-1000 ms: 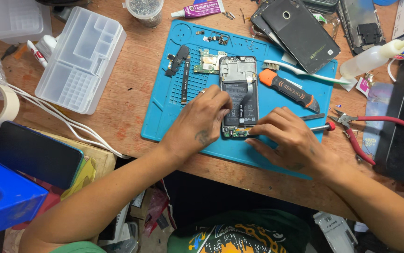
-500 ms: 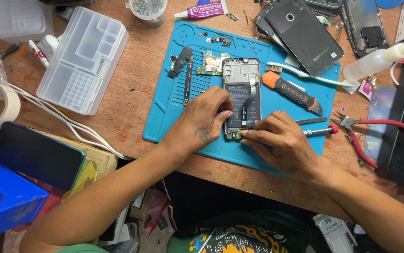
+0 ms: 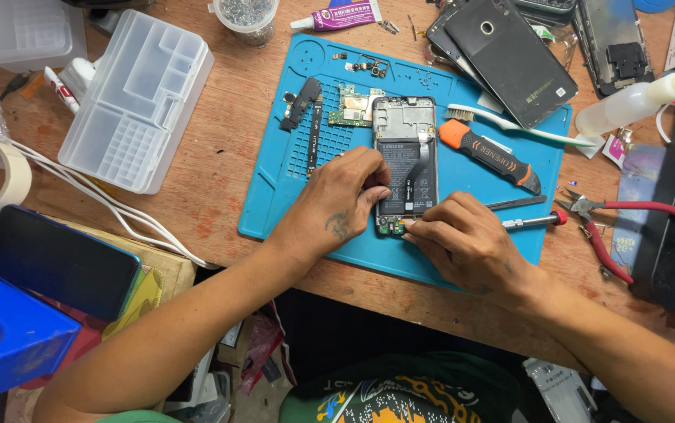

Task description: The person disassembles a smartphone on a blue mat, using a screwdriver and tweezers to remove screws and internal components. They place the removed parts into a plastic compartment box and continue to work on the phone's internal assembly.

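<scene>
An opened smartphone, back cover off and black battery showing, lies upright at the centre of the blue repair mat. The left hand presses on its lower left edge, fingers curled together. The right hand pinches at the phone's bottom end, fingertips closed; what they grip is too small to tell. A purple-and-white glue tube lies at top centre. A clear compartment box sits upper left.

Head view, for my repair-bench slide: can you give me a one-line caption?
Both hands, left hand and right hand, work at the lower end of an opened smartphone on a blue repair mat.
</scene>
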